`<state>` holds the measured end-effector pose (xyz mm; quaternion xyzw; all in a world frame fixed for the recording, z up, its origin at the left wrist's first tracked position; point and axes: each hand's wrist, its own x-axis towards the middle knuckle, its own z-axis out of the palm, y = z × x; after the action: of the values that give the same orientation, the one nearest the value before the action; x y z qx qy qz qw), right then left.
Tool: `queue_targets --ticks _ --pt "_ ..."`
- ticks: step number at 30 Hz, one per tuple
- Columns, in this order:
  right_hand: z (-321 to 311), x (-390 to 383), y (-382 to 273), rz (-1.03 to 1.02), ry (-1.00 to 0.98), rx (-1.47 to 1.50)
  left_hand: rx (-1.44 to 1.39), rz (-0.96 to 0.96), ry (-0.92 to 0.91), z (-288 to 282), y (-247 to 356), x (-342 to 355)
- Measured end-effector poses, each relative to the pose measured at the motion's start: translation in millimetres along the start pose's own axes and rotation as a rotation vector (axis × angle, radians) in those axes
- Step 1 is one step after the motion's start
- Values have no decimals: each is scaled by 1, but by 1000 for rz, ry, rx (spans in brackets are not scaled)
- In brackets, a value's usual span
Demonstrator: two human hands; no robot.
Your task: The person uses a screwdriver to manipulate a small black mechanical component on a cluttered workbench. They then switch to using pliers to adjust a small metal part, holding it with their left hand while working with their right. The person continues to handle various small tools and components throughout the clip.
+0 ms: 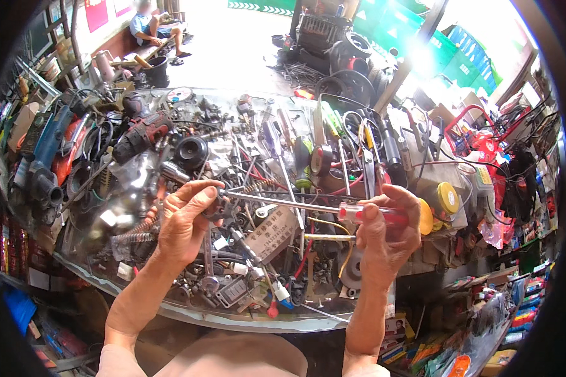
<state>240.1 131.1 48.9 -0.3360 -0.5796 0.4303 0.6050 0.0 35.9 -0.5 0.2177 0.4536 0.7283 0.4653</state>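
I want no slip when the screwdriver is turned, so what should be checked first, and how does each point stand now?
1. Right hand wraps the screwdriver by its red handle: ok.
2. Left hand pinches the small dark part at the tip: ok.
3. Tip seated in the part: cannot tell, fingers hide it.
4. Shaft runs straight between both hands: ok.
5. Room over the cluttered workbench: ok, the hands are held above the loose parts.
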Motion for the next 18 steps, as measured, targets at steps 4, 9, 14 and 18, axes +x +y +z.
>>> queue_targets --ticks 4,9,14,18 --pt "3 0 2 -3 125 112 59 40 -40 3 -1 -3" --pt "-1 4 3 -55 312 64 72 66 -29 -3 -4 -1" --pt "-9 16 4 -12 369 149 54 118 89 -6 0 0" --pt "-18 12 14 30 271 87 108 97 63 0 -1 1"
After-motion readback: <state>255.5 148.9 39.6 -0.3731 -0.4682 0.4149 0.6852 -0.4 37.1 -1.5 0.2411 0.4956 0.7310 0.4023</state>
